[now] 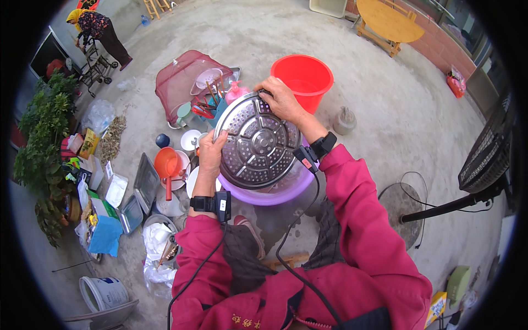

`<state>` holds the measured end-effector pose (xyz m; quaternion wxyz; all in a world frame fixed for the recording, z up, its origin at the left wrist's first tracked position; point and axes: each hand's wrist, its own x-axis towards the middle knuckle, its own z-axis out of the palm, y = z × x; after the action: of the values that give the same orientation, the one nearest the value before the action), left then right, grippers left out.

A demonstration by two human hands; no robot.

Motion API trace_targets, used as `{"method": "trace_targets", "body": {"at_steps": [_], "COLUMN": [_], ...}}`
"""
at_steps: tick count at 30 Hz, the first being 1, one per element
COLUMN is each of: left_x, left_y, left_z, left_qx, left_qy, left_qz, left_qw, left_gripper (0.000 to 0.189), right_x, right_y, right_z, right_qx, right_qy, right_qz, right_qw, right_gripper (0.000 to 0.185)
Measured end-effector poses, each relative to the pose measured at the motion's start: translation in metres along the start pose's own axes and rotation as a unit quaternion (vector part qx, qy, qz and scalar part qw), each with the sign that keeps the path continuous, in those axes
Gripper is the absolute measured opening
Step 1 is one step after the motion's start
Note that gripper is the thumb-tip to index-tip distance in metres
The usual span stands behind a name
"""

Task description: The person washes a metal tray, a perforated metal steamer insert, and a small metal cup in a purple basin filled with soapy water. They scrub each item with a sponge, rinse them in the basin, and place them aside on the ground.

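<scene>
A round, perforated metal steamer tray (pixel 256 142) is tilted up above a purple plastic basin (pixel 264 199). My left hand (pixel 210 159) grips its left rim, thumb on the upper face. At the top edge, the curled fingers of my right hand (pixel 280 98) press on the tray. Something dark, perhaps a scouring pad, shows under those fingers but is mostly hidden. Much of the basin's inside is covered by the tray. Just behind the tray stand a pink pump bottle (pixel 236 91) and a blue holder (pixel 219 110) with chopsticks and spoons.
A red bucket (pixel 303 76) stands beyond my right hand. Bowls, an orange ladle (pixel 168 163) and lidded containers lie left. A mesh food cover (pixel 181 82) is behind them. At right is a fan (pixel 486 152). A person (pixel 99 31) bends over a wheeled walker (pixel 97 66).
</scene>
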<state>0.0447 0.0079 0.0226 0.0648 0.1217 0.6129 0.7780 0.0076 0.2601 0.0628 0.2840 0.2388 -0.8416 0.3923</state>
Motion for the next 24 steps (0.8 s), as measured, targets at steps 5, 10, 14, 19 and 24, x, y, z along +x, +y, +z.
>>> {"method": "trace_targets", "body": {"at_steps": [5, 10, 14, 19, 24], "left_x": [-0.004, -0.002, -0.005, -0.006, -0.008], "left_y": [0.002, 0.004, 0.008, 0.004, 0.002], "left_z": [-0.007, -0.012, -0.009, 0.005, -0.001], "left_qx": [0.040, 0.094, 0.038, 0.068, 0.020], "left_qy": [0.000, 0.020, 0.009, -0.040, -0.027], "left_qz": [-0.021, -0.033, -0.025, -0.049, -0.053], "left_qw": [0.999, 0.995, 0.999, 0.996, 0.998], "left_gripper": [0.021, 0.018, 0.015, 0.019, 0.017], "right_x": [-0.012, -0.028, -0.025, -0.013, -0.020], "right_y": [0.013, 0.032, 0.028, 0.004, 0.009], "right_z": [-0.008, -0.013, -0.014, -0.002, 0.001], "right_qx": [0.042, 0.140, 0.138, 0.011, 0.082], "right_qy": [-0.087, -0.080, -0.070, -0.123, -0.109], "right_qz": [0.134, 0.202, 0.166, 0.068, 0.148], "right_qw": [0.986, 0.966, 0.974, 0.990, 0.980], "right_gripper": [0.015, 0.014, 0.014, 0.014, 0.014]}}
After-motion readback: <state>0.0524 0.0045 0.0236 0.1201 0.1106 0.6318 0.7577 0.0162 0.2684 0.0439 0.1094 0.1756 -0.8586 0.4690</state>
